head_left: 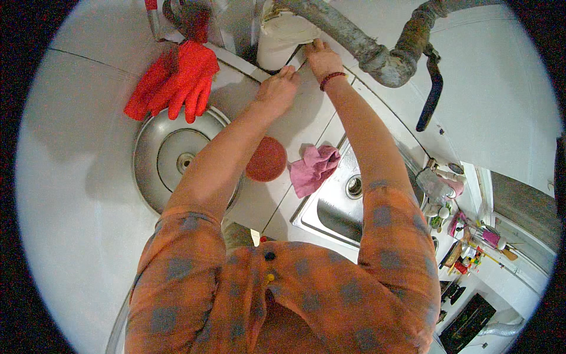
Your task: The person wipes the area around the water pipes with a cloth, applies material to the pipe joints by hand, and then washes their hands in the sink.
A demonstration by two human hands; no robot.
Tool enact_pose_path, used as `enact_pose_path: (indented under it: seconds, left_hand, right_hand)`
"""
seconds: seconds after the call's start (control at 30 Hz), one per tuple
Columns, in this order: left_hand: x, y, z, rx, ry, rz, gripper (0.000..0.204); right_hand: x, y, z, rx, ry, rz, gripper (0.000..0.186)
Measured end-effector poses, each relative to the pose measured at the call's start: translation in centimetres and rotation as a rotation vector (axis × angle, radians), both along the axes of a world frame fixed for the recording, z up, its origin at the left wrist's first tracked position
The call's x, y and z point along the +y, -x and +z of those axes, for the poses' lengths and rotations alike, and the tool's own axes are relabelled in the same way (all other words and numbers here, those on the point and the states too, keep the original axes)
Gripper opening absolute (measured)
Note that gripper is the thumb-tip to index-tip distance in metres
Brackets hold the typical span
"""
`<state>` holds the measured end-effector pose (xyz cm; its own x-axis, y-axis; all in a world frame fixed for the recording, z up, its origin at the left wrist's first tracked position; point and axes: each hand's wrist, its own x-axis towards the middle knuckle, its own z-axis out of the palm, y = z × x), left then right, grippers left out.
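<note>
The white-tiled table point(312, 112) spans the middle of the view, its far edges meeting in a corner against pale walls. A round steel piece, a basin or a lid point(154, 156), takes up its left part, partly covered by the left forearm. Towards the right-hand edge a steel sink point(348, 162) is set in, its drain showing beside the right forearm. A grey pipe point(354, 41) with a bend runs above the far right edge. Red gloves point(183, 82) hang at the far left edge, overlapping the rim of the round steel piece.

A cream cylinder point(283, 44), ragged at its top, stands upright at the far corner. The left hand point(280, 91) is just in front of its base, fingers drawn together; the right hand point(323, 60) is beside its right side, fingers stretched towards the base. I cannot tell whether either grip is closed on anything.

A crumpled pink cloth point(314, 170) lies at the sink's left rim, and near it sits a round reddish dish or lid point(267, 159). Smaller are the valve's black handle point(431, 97), the dark red bracelet point(331, 80) on the right wrist and a thin black strip point(293, 55) between the hands.
</note>
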<state>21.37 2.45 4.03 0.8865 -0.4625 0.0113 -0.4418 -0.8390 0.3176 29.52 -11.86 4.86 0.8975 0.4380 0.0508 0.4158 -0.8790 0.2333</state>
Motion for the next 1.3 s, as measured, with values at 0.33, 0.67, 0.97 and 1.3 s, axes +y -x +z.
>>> enact_pose_path:
  seconds: [0.33,0.67,0.97,1.3]
  left_hand:
    - [0.0,-0.4,1.0,0.084,0.001,0.028,0.038]
    - [0.1,-0.8,-3.9,-0.125,-0.045,-0.031,0.043]
    - [-0.1,-0.5,-2.6,-0.075,0.046,0.012,0.047]
    - [-0.7,-0.9,-2.4,-0.071,0.079,-0.004,0.035]
  right_hand:
    - [-3.1,-0.3,-2.7,-0.064,-0.378,-0.092,0.023]
    - [-2.2,-1.9,-3.4,-0.021,0.021,0.044,0.022]
    - [-5.2,-0.6,-4.8,-0.075,-0.341,0.003,0.03]
    - [-5.8,-0.8,-7.5,0.092,-0.189,-0.299,0.029]
